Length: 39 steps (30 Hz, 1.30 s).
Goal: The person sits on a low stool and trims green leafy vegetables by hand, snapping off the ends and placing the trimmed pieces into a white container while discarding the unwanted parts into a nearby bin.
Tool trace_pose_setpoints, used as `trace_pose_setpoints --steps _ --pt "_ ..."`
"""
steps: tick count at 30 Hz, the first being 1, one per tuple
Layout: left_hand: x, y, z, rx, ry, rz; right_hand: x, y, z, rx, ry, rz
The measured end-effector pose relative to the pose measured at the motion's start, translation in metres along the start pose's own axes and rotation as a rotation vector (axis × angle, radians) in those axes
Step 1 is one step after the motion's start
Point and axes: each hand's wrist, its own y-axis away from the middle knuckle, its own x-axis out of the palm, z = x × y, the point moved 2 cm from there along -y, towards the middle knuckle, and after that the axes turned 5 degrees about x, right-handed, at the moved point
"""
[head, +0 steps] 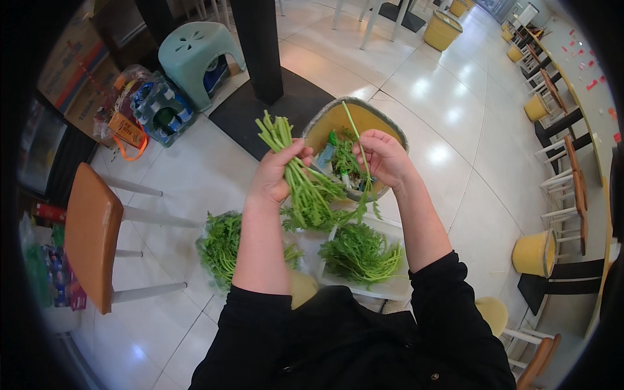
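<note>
My left hand (pixel 282 170) is closed around a bunch of leafy greens (pixel 304 183), its cut stem ends pointing up and away from me. Between the thumb and fingers of my right hand (pixel 382 158) is a single long stem (pixel 352 121) with leaves hanging at its lower end. Beneath both hands stands a yellow waste bin (pixel 385 117) with a grey rim, holding leaf scraps and bits of packaging. Nearer to me, a pile of greens (pixel 360 253) lies in a white plastic tray (pixel 390 291). More greens (pixel 219 248) sit in a clear bag, partly hidden by my left forearm.
A brown-seated chair (pixel 95 239) stands at left. Beyond it are a pale green plastic stool (pixel 197 46), shrink-wrapped bottles (pixel 163 112) and cardboard boxes (pixel 78 73). A black table post (pixel 258 48) rises behind the bin. Along the right run a long table (pixel 587 97), chairs and another yellow bin (pixel 534 253).
</note>
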Motion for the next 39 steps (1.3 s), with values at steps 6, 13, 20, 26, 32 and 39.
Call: trace_pose_setpoints --steps 6,13,20,26,32,39 --pt "-0.016 -0.001 -0.015 0.027 0.027 -0.061 -0.031 0.033 0.003 -0.099 -0.093 -0.122" --pt "-0.003 0.004 -0.013 0.042 -0.088 -0.069 -0.042 0.066 -0.012 -0.128 -0.091 -0.4" --pt "0.036 0.016 0.016 -0.034 -0.359 0.166 0.011 0.045 -0.015 -0.044 0.22 -0.242" --pt "0.036 0.016 0.016 -0.025 -0.348 0.165 0.042 0.028 -0.017 0.02 0.35 -0.19" --pt "0.031 0.014 0.019 0.006 -0.309 0.143 0.044 0.03 -0.024 0.044 0.372 -0.184" --pt "0.021 0.004 0.018 0.05 -0.188 0.01 0.028 0.045 -0.038 0.033 0.651 -0.146"
